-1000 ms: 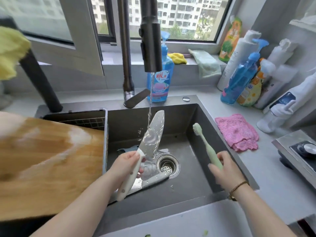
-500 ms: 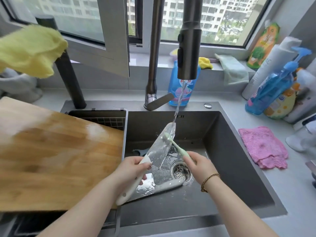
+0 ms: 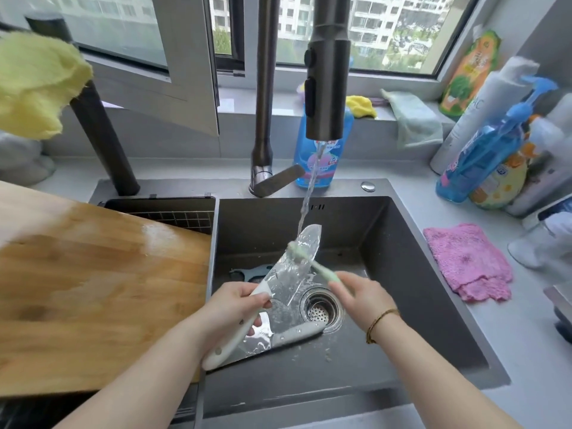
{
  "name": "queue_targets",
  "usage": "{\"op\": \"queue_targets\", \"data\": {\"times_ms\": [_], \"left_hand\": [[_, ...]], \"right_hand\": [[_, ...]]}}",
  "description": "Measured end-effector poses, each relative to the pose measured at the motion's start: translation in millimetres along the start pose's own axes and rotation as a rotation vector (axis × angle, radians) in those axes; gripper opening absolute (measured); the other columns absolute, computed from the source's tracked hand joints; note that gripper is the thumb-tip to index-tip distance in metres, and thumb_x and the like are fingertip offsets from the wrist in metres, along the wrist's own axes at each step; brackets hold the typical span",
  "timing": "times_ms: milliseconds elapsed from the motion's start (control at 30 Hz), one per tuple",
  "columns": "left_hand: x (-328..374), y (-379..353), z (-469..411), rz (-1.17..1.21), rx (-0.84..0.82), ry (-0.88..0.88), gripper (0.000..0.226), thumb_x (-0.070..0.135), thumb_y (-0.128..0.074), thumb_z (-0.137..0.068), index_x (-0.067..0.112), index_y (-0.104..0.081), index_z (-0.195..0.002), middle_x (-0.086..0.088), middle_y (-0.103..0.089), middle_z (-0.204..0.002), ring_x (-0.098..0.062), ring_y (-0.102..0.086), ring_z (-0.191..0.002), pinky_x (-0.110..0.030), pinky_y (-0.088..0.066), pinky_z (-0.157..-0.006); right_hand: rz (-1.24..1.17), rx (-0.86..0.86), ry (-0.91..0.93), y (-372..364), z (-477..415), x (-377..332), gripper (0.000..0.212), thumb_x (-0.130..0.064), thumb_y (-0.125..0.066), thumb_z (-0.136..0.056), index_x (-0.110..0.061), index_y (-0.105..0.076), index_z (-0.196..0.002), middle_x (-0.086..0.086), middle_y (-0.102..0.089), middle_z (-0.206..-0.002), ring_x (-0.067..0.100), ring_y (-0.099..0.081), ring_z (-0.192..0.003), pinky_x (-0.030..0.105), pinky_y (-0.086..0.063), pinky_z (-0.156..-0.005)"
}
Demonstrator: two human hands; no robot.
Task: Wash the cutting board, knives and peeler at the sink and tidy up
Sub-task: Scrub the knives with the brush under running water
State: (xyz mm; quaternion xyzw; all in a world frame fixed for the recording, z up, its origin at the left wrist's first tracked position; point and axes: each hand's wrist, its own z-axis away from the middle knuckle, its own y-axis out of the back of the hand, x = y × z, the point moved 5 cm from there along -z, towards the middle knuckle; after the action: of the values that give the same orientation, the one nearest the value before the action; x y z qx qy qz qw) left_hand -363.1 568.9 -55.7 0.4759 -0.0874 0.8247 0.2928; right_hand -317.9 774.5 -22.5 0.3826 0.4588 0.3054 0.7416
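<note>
My left hand grips the pale handle of a knife, blade pointing up under the running water from the faucet. My right hand holds a green toothbrush whose bristles press on the blade's upper part. A second knife lies flat on the sink floor beside the drain. A blue peeler lies in the sink behind my left hand, partly hidden. The wet wooden cutting board rests over the sink's left side.
The dark sink has a wire basket at its left. A pink cloth lies on the right counter. Bottles crowd the back right corner. A blue soap bottle stands behind the faucet. A yellow cloth hangs at upper left.
My right hand moved from the sink's right side in to the knife and set the toothbrush on the blade. The knife stays under the water stream.
</note>
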Motion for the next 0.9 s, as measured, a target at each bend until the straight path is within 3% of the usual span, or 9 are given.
{"op": "queue_targets", "data": {"times_ms": [100, 233, 367, 500, 600, 733, 833, 900], "left_hand": [[0.8, -3.7, -0.3, -0.010, -0.012, -0.011, 0.021, 0.022, -0.056, -0.091, 0.005, -0.066, -0.095, -0.029, -0.063, -0.103, -0.024, -0.054, -0.067, -0.030, -0.046, -0.060], [-0.3, -0.8, -0.8, 0.014, -0.020, -0.008, 0.019, 0.020, -0.054, -0.092, 0.005, -0.066, -0.092, -0.017, -0.064, -0.089, -0.019, -0.054, -0.064, -0.028, -0.046, -0.056], [1.8, -3.0, 2.5, -0.004, -0.048, -0.020, 0.017, 0.024, -0.058, -0.089, 0.011, -0.068, -0.083, -0.012, -0.064, -0.081, -0.018, -0.054, -0.062, -0.028, -0.046, -0.055], [3.5, -4.5, 4.7, -0.025, -0.049, -0.023, 0.019, 0.019, -0.053, -0.093, 0.010, -0.064, -0.081, 0.004, -0.060, -0.054, -0.007, -0.052, -0.048, -0.021, -0.045, -0.051], [4.3, -5.1, 6.1, -0.046, -0.049, -0.024, 0.020, 0.021, -0.053, -0.092, 0.011, -0.066, -0.081, -0.002, -0.059, -0.062, -0.012, -0.051, -0.054, -0.025, -0.046, -0.055], [5.7, -2.9, 4.7, -0.004, -0.027, -0.016, 0.017, 0.018, -0.053, -0.092, 0.007, -0.066, -0.092, -0.006, -0.064, -0.084, -0.011, -0.053, -0.057, -0.025, -0.046, -0.055], [7.2, -1.7, 5.2, 0.028, -0.022, -0.008, 0.016, 0.015, -0.053, -0.092, 0.007, -0.066, -0.092, -0.004, -0.064, -0.086, -0.010, -0.054, -0.057, -0.026, -0.047, -0.054], [7.7, -1.4, 5.4, 0.030, -0.023, 0.000, 0.017, 0.016, -0.052, -0.093, 0.007, -0.067, -0.093, -0.002, -0.064, -0.083, -0.009, -0.054, -0.056, -0.025, -0.047, -0.053]], "right_hand": [[-0.067, 0.104, -0.093, 13.3, -7.8, 14.4, 0.029, -0.036, -0.041, -0.095, -0.026, -0.059, -0.115, 0.003, -0.066, -0.108, 0.023, -0.057, -0.101, 0.030, -0.044, -0.082], [0.006, -0.030, 0.039, -5.9, 7.5, 2.6, 0.030, -0.039, -0.040, -0.095, -0.033, -0.056, -0.119, 0.001, -0.067, -0.105, 0.020, -0.060, -0.098, 0.028, -0.046, -0.079], [-0.070, 0.108, -0.092, 8.9, -4.0, 24.2, 0.029, -0.037, -0.042, -0.094, -0.031, -0.057, -0.118, 0.000, -0.065, -0.101, 0.022, -0.058, -0.097, 0.029, -0.043, -0.080], [-0.012, 0.078, -0.081, 4.7, -1.8, 25.1, 0.029, -0.039, -0.041, -0.094, -0.033, -0.057, -0.118, 0.000, -0.066, -0.105, 0.023, -0.058, -0.102, 0.028, -0.042, -0.079], [-0.056, 0.131, -0.115, 12.3, -5.0, 27.7, 0.031, -0.038, -0.041, -0.094, -0.032, -0.055, -0.120, 0.002, -0.065, -0.110, 0.024, -0.057, -0.106, 0.029, -0.043, -0.083], [0.048, 0.035, 0.004, -2.3, 3.1, 11.5, 0.031, -0.041, -0.038, -0.095, -0.037, -0.052, -0.122, 0.000, -0.066, -0.110, 0.022, -0.058, -0.103, 0.028, -0.044, -0.079], [-0.006, 0.081, -0.031, 0.5, 8.0, 16.6, 0.030, -0.040, -0.038, -0.095, -0.037, -0.053, -0.122, 0.000, -0.067, -0.106, 0.021, -0.059, -0.100, 0.026, -0.040, -0.071], [0.024, 0.007, 0.055, -9.6, 19.1, 12.8, 0.029, -0.041, -0.041, -0.094, -0.038, -0.053, -0.120, -0.002, -0.068, -0.100, 0.020, -0.061, -0.096, 0.026, -0.041, -0.070]]}}
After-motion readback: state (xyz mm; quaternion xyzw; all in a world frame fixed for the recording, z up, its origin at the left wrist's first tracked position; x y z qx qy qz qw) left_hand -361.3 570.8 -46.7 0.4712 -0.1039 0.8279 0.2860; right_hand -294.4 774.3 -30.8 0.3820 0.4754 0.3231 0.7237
